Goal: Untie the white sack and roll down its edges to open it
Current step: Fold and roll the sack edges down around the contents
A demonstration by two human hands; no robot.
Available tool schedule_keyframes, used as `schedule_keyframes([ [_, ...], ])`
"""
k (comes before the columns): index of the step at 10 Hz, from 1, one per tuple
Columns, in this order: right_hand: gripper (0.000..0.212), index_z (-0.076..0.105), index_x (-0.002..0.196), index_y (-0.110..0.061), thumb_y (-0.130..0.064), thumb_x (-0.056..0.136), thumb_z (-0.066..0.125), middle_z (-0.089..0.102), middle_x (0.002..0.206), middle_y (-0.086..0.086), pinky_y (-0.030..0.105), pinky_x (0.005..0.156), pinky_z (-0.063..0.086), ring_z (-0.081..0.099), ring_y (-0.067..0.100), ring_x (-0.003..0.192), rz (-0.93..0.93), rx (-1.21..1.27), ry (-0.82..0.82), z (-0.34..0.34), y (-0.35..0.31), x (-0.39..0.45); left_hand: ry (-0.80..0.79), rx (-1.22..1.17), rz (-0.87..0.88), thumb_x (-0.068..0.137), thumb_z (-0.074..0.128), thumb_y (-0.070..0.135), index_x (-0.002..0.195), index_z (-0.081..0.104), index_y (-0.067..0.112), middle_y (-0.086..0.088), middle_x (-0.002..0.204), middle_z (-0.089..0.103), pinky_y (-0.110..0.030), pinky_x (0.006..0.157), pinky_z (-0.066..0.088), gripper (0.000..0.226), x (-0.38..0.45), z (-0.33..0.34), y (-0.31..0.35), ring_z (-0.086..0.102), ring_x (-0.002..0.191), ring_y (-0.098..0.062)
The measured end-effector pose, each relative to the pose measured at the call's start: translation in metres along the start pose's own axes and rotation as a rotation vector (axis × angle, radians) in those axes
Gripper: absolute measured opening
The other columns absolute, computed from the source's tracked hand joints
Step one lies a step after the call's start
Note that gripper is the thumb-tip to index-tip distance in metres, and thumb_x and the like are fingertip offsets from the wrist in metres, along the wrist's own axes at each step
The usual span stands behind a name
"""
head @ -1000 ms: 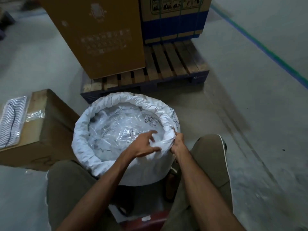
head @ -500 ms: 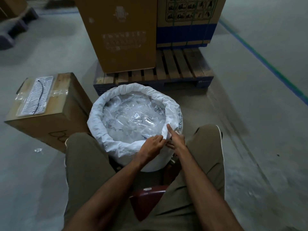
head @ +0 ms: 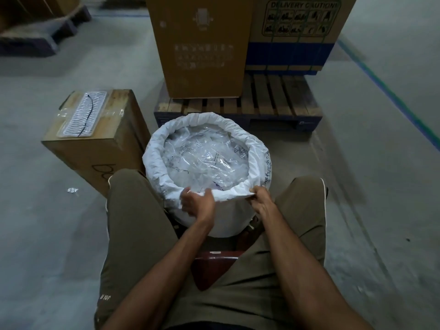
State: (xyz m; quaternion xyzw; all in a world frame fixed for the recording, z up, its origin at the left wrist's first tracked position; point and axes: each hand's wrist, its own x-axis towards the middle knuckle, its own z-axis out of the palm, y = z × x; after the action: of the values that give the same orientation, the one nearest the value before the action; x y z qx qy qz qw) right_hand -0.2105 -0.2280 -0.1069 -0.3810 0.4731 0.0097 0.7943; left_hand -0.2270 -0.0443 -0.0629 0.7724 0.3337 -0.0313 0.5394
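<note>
While our left hand [head: 197,203] and right hand [head: 260,198] both gripped the white sack [head: 258,160] at its rolled near rim, we judged an uneven tug could tip it.

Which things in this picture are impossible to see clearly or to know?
- Head view: what lies in the white sack is hidden under crumpled clear plastic.
- The left hand fingertips are hidden in the rolled rim they grip; the right hand pinches the same rim.
- Print on the sack's side is too small and curved to read.
- The tall brown box is cut off by the top edge; its print is blurred.
</note>
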Motion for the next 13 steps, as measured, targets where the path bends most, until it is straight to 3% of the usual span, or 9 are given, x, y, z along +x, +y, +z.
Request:
schedule_keyframes([
  [1,0.034,0.06,0.118,-0.005,0.018,0.095,0.048,0.066,0.106,0.017,0.037,0.061,0.063,0.065,0.029,0.09,0.004,0.032,-0.044,-0.001,0.003,-0.014,0.02,-0.457,-0.556,0.069,0.076,0.038,0.156,0.027,0.006,-0.019,0.155,0.037,-0.05,0.108,0.045,0.104,0.049,0.002,-0.022,0.047,0.134,-0.037],
  [2,0.035,0.063,0.124,-0.004,0.015,0.094,0.058,0.068,0.119,0.019,0.04,0.065,0.065,0.068,0.031,0.097,-0.045,0.088,-0.035,-0.002,0.008,-0.006,-0.209,-0.756,-0.598,0.074,0.081,0.04,0.125,0.058,0.012,-0.012,0.122,0.065,-0.045,0.071,0.057,0.063,0.073,0.012,-0.053,0.066,0.102,-0.031],
  [3,0.044,0.058,0.131,0.0,0.01,0.089,0.069,0.066,0.126,0.019,0.043,0.089,0.059,0.068,0.033,0.103,-0.234,-0.041,0.061,0.001,0.012,-0.011,-0.312,-0.845,-0.528,0.1,0.064,0.02,0.123,0.057,0.005,-0.019,0.12,0.064,-0.05,0.075,0.059,0.029,0.052,0.005,-0.042,0.065,0.11,-0.035],
  [5,0.061,0.057,0.132,-0.015,-0.005,0.075,0.075,0.054,0.134,0.007,0.036,0.108,0.042,0.047,0.023,0.125,-1.145,-0.9,0.17,0.002,0.025,-0.038,-0.511,-0.844,-0.421,0.105,0.022,0.0,0.101,0.055,0.016,-0.004,0.106,0.06,-0.031,0.075,0.061,0.037,0.037,-0.008,-0.043,0.062,0.092,-0.017],
  [7,0.066,0.054,0.142,-0.023,-0.052,0.085,0.067,0.058,0.143,-0.001,0.041,0.119,0.022,0.049,0.018,0.135,-1.221,-1.571,-0.319,0.015,0.052,-0.061,-0.341,-0.94,-0.466,0.106,0.026,0.014,0.118,0.057,0.006,-0.009,0.098,0.056,-0.042,0.107,0.042,0.034,0.043,-0.007,-0.051,0.057,0.096,-0.027],
  [10,0.046,0.078,0.088,-0.024,-0.059,0.058,0.082,0.075,0.086,-0.006,0.031,0.088,0.041,0.066,0.013,0.087,-1.166,-1.605,-0.276,0.02,0.032,-0.06,-0.37,-0.658,-0.452,0.094,0.052,0.038,0.136,0.05,-0.005,-0.029,0.125,0.064,-0.049,0.114,0.042,0.06,0.086,0.014,-0.078,0.061,0.121,-0.04],
  [11,0.031,0.074,0.077,-0.019,-0.04,0.057,0.086,0.073,0.077,-0.002,0.024,0.077,0.037,0.066,0.016,0.078,-1.21,-1.641,-0.227,0.022,0.035,-0.065,-0.251,-0.267,-0.223,0.089,0.047,0.051,0.134,0.054,0.003,-0.026,0.118,0.067,-0.05,0.088,0.059,0.066,0.102,0.022,-0.092,0.067,0.105,-0.042],
  [12,0.028,0.065,0.06,-0.018,-0.025,0.044,0.086,0.065,0.06,-0.003,0.02,0.061,0.041,0.065,0.018,0.059,-1.333,-1.713,-0.201,0.024,0.045,-0.069,-0.052,0.236,0.172,0.08,0.06,0.056,0.151,0.034,0.003,-0.027,0.147,0.041,-0.052,0.108,0.046,0.093,0.037,-0.028,-0.05,0.047,0.132,-0.045],
  [13,0.035,0.058,0.057,-0.019,-0.016,0.035,0.084,0.059,0.056,-0.002,0.024,0.053,0.05,0.062,0.021,0.052,-1.448,-1.727,-0.214,0.027,0.054,-0.066,-0.177,0.836,0.866,0.069,0.077,0.026,0.156,0.031,0.018,-0.017,0.152,0.032,-0.046,0.119,0.031,0.099,0.028,-0.048,-0.027,0.032,0.143,-0.037],
])
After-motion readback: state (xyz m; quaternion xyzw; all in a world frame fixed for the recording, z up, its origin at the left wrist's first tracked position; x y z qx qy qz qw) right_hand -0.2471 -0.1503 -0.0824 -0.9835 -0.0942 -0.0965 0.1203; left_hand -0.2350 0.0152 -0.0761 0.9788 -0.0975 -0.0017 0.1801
